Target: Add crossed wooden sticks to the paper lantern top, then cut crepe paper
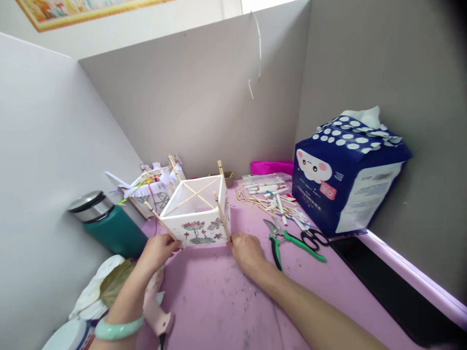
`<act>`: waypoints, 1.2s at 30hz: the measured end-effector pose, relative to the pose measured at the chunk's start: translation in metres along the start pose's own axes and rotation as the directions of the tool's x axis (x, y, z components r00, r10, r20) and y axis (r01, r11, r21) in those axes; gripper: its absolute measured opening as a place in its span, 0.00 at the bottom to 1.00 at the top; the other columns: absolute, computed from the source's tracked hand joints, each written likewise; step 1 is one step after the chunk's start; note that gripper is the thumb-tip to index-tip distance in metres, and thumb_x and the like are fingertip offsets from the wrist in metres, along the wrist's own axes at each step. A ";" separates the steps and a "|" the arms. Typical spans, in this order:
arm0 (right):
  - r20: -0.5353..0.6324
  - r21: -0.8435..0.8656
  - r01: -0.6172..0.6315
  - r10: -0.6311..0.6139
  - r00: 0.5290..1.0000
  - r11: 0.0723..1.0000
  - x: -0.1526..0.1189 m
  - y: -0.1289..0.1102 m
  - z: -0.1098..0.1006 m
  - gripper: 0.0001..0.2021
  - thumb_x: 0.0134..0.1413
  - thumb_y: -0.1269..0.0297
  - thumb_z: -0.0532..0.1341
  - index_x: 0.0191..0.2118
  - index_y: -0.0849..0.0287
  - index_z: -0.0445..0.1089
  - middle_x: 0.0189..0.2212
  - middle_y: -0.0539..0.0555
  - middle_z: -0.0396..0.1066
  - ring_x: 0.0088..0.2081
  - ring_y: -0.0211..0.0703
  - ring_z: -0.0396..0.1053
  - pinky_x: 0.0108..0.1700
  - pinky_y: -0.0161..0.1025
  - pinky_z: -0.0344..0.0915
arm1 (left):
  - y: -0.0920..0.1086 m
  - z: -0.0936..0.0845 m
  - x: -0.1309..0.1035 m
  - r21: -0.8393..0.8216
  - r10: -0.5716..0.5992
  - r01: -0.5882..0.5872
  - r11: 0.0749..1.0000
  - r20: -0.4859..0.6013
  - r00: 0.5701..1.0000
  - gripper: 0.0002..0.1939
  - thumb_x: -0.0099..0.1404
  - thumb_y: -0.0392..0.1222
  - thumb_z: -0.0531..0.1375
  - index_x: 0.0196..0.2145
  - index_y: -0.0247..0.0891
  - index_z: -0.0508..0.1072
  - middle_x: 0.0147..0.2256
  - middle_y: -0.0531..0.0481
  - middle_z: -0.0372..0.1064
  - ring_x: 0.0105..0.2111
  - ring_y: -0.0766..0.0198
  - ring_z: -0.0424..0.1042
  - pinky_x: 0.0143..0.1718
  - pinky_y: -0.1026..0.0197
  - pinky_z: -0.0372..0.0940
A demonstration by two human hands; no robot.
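A square paper lantern (199,232) with a wooden stick frame sits in the middle, its front panel drawn with a pink lotus and green leaves. Two thin sticks cross in its open top, and wooden posts stand up at its corners. My left hand (160,250) pinches the lower end of the front left post. On the other side my right hand (246,250) grips the lower end of the front right post. The fingertips are partly hidden, and the lantern's far underside is out of sight.
At left are a green bottle (111,228), a second fringed lantern (151,192) and a pink glue gun (156,311). Green-handled pruners (292,241), black scissors (314,238), loose sticks (260,201), markers (268,188), a blue tissue pack (328,194) and a black slab (386,282) lie right.
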State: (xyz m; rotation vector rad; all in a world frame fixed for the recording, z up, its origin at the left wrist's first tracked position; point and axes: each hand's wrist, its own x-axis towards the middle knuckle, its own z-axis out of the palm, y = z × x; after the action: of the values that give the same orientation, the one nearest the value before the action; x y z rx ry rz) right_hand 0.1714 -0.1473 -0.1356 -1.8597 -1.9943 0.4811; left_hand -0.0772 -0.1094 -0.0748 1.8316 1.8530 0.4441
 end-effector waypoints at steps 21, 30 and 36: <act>-0.125 -0.115 -0.093 0.078 0.989 0.989 0.025 0.042 -0.019 0.16 0.59 0.66 0.51 0.46 0.60 0.73 0.37 0.61 0.77 0.41 0.51 0.74 0.37 0.38 0.60 | 0.031 0.030 -0.057 0.143 0.201 -0.208 0.968 0.062 0.978 0.09 0.57 0.44 0.59 0.31 0.39 0.77 0.27 0.49 0.76 0.28 0.60 0.73 0.29 0.64 0.60; -0.116 -0.162 -0.069 0.051 0.992 0.984 0.027 0.046 -0.018 0.17 0.59 0.63 0.49 0.39 0.57 0.76 0.35 0.61 0.77 0.39 0.55 0.74 0.37 0.42 0.61 | 0.006 -0.018 0.023 -0.104 0.081 -0.105 0.989 -0.215 0.973 0.23 0.60 0.33 0.53 0.54 0.38 0.66 0.46 0.42 0.73 0.31 0.65 0.74 0.25 0.67 0.65; -0.189 0.035 -0.050 0.055 0.980 0.998 0.051 0.056 -0.009 0.18 0.57 0.65 0.50 0.48 0.61 0.72 0.42 0.60 0.76 0.42 0.49 0.73 0.42 0.40 0.65 | 0.002 -0.012 0.040 -0.175 0.124 -0.165 0.971 -0.222 0.967 0.12 0.62 0.37 0.53 0.41 0.34 0.73 0.37 0.43 0.76 0.33 0.62 0.75 0.28 0.66 0.69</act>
State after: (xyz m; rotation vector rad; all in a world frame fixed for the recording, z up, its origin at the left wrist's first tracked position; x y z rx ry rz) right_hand 0.2213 -0.0923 -0.1529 -1.8685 -1.8082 0.3323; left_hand -0.0808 -0.0687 -0.0687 1.8527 1.7423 0.8693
